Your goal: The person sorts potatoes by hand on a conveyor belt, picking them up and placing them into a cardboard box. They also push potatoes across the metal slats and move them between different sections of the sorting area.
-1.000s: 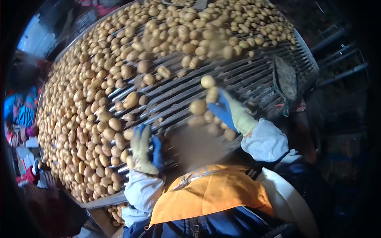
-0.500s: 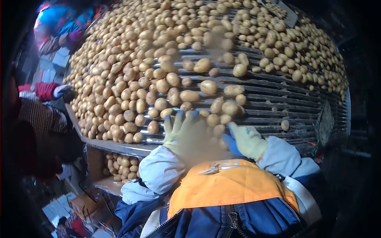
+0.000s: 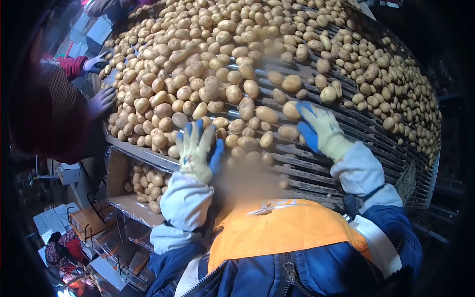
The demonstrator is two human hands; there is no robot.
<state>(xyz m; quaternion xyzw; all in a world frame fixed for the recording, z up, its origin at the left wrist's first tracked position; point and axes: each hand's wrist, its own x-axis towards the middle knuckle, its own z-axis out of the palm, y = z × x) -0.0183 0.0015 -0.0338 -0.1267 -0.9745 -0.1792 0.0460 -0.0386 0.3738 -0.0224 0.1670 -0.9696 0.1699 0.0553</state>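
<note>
Slatted belt (image 3: 346, 129), tan potatoes (image 3: 198, 79).

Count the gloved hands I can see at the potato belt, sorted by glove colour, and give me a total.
Yellow-and-blue gloves: 2, the person's left hand and right hand, both open over the potatoes on the slatted belt.
Pale purple gloves: 2, a co-worker's upper hand and lower hand at the belt's left edge.
Total: 4 gloved hands.
</note>
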